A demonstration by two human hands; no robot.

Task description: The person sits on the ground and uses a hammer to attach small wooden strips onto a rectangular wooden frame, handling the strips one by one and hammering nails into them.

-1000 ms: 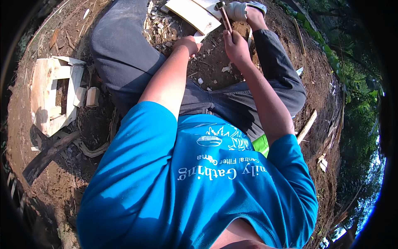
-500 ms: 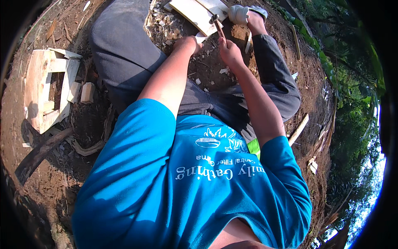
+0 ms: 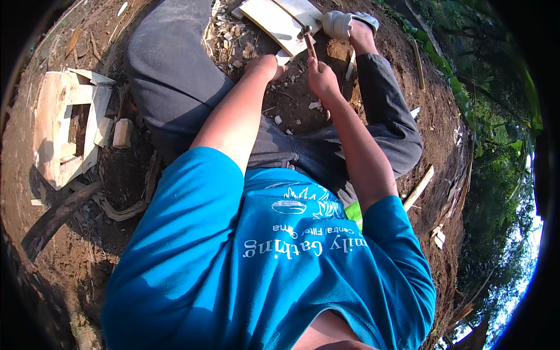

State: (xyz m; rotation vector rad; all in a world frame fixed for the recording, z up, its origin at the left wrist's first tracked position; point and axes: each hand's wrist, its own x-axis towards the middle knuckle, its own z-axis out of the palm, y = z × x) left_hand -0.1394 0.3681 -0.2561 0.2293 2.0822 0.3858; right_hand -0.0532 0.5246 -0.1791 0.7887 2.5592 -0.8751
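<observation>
My right hand [image 3: 322,80] is closed round the wooden handle of a hammer [image 3: 310,45]. The hammer's dark head is over the near right edge of pale wooden boards [image 3: 269,20], which lie between my legs by the shoe. Whether the head touches the wood, I cannot tell. My left hand [image 3: 266,68] is closed at the near end of the boards, on a small pale piece of wood [image 3: 283,57] that sticks out beside its fingers. Most of the left fingers are hidden behind the hand.
On the left, a pale wooden frame [image 3: 48,125] stands on the soil beside a small wood block [image 3: 122,133] and a dark branch [image 3: 58,216]. Wood chips [image 3: 224,38] litter the ground. A split stick [image 3: 420,188] lies on the right, with green plants [image 3: 496,175] beyond.
The hammer and my right hand have shifted slightly, and the handle's lower end now shows below the hand. My left hand stays at the small pale wood piece.
</observation>
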